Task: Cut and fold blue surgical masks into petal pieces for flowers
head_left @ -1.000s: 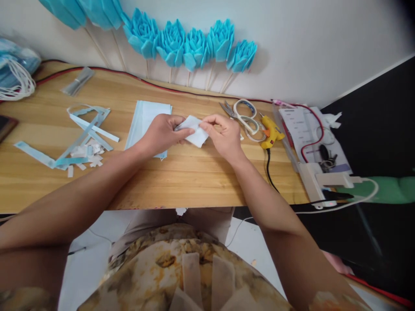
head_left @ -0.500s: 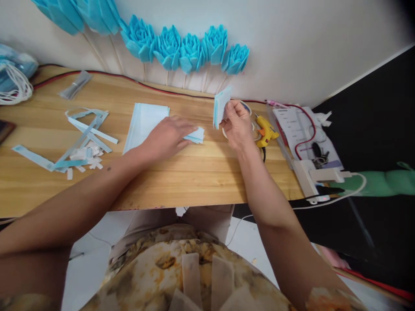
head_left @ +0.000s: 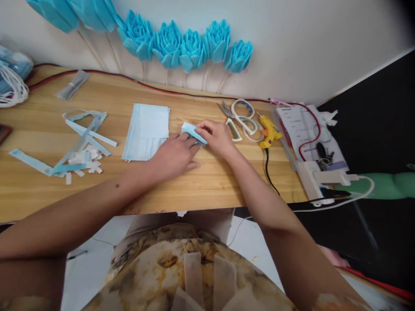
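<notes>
My left hand (head_left: 175, 154) lies flat on the wooden table (head_left: 201, 181), its fingers stretched out and pressing on a small folded light-blue piece (head_left: 191, 129). My right hand (head_left: 216, 136) meets it from the right, fingers pinched on the same folded piece at its right end. Just left of the hands lies a flat stack of light-blue mask sheets (head_left: 147, 129). Most of the folded piece is hidden under the fingers.
White-handled scissors (head_left: 241, 119) and a yellow glue gun (head_left: 269, 131) lie right of my hands. Cut blue strips and scraps (head_left: 78, 144) sit at the left. Blue paper flowers on sticks (head_left: 188, 45) lean on the wall. A power strip (head_left: 311, 177) and cables lie at the right edge.
My right hand, which held a blue piece up near the scissors, has come down to the table and joined my left hand on the folded piece. My left hand shifted slightly toward me.
</notes>
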A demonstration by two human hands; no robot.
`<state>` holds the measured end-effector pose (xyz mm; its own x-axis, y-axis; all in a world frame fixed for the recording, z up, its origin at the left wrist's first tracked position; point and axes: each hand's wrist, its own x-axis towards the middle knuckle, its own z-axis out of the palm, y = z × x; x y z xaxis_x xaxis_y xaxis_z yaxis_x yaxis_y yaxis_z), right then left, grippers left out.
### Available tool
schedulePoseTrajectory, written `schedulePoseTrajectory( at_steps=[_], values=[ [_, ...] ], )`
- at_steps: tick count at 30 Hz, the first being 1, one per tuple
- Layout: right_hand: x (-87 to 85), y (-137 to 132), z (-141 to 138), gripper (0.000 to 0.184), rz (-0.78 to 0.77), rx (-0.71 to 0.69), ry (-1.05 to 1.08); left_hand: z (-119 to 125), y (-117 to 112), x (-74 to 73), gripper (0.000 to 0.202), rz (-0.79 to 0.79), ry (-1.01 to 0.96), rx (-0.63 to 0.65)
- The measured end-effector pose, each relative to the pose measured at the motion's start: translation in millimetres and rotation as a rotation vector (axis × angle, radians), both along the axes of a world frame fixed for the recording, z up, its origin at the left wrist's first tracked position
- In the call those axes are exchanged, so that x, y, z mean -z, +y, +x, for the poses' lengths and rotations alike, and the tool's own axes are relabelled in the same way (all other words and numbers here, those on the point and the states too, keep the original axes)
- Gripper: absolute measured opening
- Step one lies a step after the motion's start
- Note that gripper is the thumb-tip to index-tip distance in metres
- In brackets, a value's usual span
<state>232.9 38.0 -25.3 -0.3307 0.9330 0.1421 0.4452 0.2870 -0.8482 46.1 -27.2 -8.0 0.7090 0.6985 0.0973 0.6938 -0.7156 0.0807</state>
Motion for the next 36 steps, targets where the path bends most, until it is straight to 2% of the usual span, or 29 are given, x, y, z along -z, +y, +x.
schedulePoseTrajectory(
  at_steps=[2,4,6,8,10,14,19,22,25,32,36],
  values=[
    [4.0,0,-3,0.014,0.122,-0.012,-0.126,1,-1,-1.4,0.046,0.011,0.008,-0.004],
    [5.9,1,-3,0.014,0.179,-0.016,-0.180,1,-2,-3.7,0.034,0.005,-0.014,0.006],
    [6.2,2,-2,0.014,0.199,-0.015,-0.199,-1,-1,-6.5,0.030,-0.005,-0.085,-0.012],
    [5.9,3,0,0.013,0.199,-0.013,-0.198,-3,2,-8.6,0.041,0.025,-0.208,-0.071],
    [5.4,3,0,0.013,0.193,-0.020,-0.186,-6,5,-8.2,0.044,0.084,-0.345,-0.139],
    [5.8,3,0,0.014,0.187,-0.036,-0.199,-7,12,1.1,0.032,0.079,-0.459,-0.120],
    [7.0,1,-4,0.016,0.208,0.019,-0.318,-1,7,10.6,0.031,-0.057,-0.265,0.023],
    [5.1,-2,-6,0.019,0.227,0.106,-0.443,2,0,10.7,0.036,-0.062,-0.178,0.036],
    [2.1,-3,-4,0.023,0.232,0.128,-0.491,2,-4,10.5,0.043,-0.084,-0.141,0.032],
    [-1.0,-1,5,0.018,0.284,0.026,-0.464,1,-3,6.5,0.048,-0.092,-0.073,0.049],
    [-8.0,2,17,0.011,0.179,-0.075,-0.431,3,-6,4.1,0.043,-0.116,-0.092,0.134]
  ],
)
